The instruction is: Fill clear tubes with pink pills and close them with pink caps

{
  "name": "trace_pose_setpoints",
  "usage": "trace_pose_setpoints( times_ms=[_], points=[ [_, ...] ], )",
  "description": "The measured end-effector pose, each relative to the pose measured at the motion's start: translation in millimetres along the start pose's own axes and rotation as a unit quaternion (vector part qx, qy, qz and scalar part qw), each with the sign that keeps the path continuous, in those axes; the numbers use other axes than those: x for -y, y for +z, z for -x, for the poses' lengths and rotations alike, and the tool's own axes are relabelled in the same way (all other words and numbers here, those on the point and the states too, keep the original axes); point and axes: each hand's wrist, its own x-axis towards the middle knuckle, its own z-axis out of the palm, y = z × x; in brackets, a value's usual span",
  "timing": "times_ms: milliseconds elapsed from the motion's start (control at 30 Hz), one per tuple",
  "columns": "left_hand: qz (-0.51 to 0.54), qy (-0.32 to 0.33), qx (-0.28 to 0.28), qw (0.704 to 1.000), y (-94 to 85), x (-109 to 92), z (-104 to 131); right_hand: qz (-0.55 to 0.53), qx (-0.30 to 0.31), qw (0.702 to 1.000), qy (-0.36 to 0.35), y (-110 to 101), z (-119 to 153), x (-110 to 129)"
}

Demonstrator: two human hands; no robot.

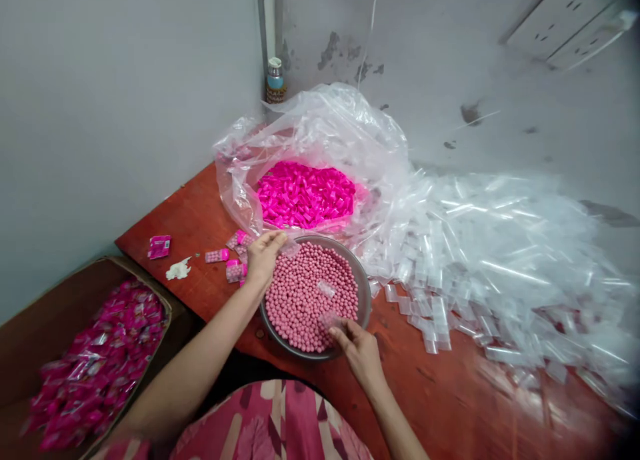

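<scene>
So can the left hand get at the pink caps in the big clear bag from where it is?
Probably yes: the left hand rests at the bowl's far rim, right beside the bag's open mouth, with the pink caps lying uncovered.

I read this as a small packing workshop: bulk pink caps bag (305, 195), empty sachets pile (500, 260) beside it on desk (200, 213).
</scene>
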Motion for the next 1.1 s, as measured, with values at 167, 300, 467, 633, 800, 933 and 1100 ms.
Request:
trace_pose_setpoints(
  times_ms=[167, 300, 467, 633, 800, 933, 1100],
  points=[
    [-0.016, -0.016, 0.149, 0.989, 29.9, 18.3, 15.2, 0.352, 0.042, 0.928, -0.115, 0.9, -35.7, -4.5],
    [-0.022, -0.021, 0.217, 0.976, 37.8, 31.4, 24.4, 0.326, 0.113, 0.928, -0.143, 29.8, -64.0, 0.7],
    [-0.093, 0.008, 0.162, 0.982, -13.2, 23.7, 9.0, 0.198, 0.142, 0.956, -0.163, 65.0, -77.5, -4.5],
    [-0.141, -0.023, 0.19, 0.971, -53.7, 31.3, 25.5, 0.05, 0.123, 0.98, -0.146, 58.2, -69.2, -4.4],
    [-0.112, -0.094, 0.256, 0.955, -46.9, 49.6, 48.7, -0.222, 0.086, 0.969, -0.072, 48.6, -60.8, 9.2],
    [-0.106, -0.097, 0.245, 0.959, -35.2, 48.3, 50.4, -0.133, 0.069, 0.983, -0.109, 30.7, -57.1, 17.6],
    [-0.071, -0.168, 0.303, 0.935, -30.2, 38.6, 49.7, 0.029, 0.072, 0.963, -0.257, -3.1, -57.3, 31.5]
  ],
)
